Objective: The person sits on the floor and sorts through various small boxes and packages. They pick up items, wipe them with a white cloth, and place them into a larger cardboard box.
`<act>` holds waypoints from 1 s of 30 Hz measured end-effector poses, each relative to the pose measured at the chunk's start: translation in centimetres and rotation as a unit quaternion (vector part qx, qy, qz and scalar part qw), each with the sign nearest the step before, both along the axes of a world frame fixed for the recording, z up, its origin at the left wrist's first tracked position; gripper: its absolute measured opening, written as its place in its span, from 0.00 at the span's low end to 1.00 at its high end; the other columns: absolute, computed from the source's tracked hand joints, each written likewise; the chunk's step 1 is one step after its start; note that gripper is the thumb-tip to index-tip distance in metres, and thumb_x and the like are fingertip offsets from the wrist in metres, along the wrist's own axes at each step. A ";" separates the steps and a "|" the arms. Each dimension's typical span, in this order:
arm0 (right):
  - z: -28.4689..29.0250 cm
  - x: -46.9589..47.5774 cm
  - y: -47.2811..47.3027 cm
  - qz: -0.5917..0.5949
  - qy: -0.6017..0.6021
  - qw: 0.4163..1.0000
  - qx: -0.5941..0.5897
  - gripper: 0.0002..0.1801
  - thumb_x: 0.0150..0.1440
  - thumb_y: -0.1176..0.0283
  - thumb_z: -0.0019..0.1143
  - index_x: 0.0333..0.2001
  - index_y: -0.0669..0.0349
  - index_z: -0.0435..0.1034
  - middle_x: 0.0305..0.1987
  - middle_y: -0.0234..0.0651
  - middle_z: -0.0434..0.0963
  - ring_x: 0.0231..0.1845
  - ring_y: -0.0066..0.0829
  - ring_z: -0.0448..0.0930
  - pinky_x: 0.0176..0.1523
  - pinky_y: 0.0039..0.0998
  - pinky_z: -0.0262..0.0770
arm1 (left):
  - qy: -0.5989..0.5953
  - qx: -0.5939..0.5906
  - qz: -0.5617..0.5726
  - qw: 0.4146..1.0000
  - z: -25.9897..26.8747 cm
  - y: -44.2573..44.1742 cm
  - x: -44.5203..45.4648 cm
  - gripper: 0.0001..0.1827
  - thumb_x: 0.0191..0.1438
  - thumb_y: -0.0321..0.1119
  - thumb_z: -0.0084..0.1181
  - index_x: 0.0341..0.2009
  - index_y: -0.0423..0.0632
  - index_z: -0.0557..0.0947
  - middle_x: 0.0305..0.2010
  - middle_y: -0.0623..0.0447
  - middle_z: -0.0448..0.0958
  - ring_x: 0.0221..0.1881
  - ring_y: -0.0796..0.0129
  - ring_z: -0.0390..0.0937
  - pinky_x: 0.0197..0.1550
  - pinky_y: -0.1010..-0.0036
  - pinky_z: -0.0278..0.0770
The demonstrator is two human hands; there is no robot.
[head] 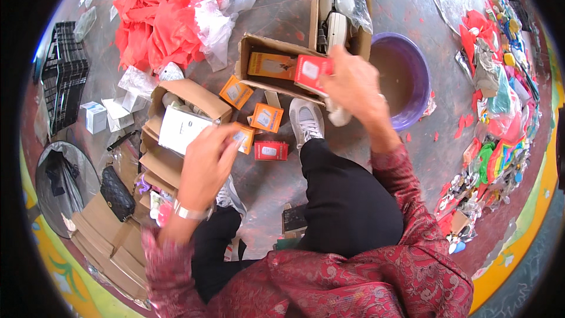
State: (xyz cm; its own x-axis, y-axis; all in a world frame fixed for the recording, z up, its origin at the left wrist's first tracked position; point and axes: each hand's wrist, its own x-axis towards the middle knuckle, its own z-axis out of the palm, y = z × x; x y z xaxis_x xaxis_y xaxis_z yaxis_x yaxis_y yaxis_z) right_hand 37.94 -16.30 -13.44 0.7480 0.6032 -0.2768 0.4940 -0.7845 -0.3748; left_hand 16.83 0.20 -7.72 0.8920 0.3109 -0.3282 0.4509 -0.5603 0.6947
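Observation:
My right hand [353,81] grips the right end of a small red product box [310,72] over an open cardboard box [282,87]. Inside that cardboard box lies an orange box [271,65]. My left hand [211,154], its fingers bent, is beside a white printed sheet or packet [182,128] at a second cardboard box [201,99]; whether it touches the sheet I cannot tell. Several small orange boxes [267,117] lie on the floor between my hands, with another red box [271,150] near them.
A purple basin [424,75] of murky water stands at the right, beside a carton [314,22] of white appliances. Red plastic sheeting [152,26] lies at the upper left. A black quilted bag [117,193] is at the left, and a heap of mixed scraps [499,119] at the far right.

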 end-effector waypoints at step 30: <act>0.8 2.5 -7.4 -0.161 0.105 0.958 0.211 0.16 0.37 0.70 0.57 0.29 0.68 0.65 0.22 0.44 0.72 0.23 0.34 0.74 0.32 0.30 0.70 | 0.403 0.206 -0.302 0.839 -22.9 2.3 14.7 0.18 0.53 0.39 0.44 0.41 0.41 0.79 0.47 0.39 0.73 0.47 0.50 0.72 0.48 0.64 0.70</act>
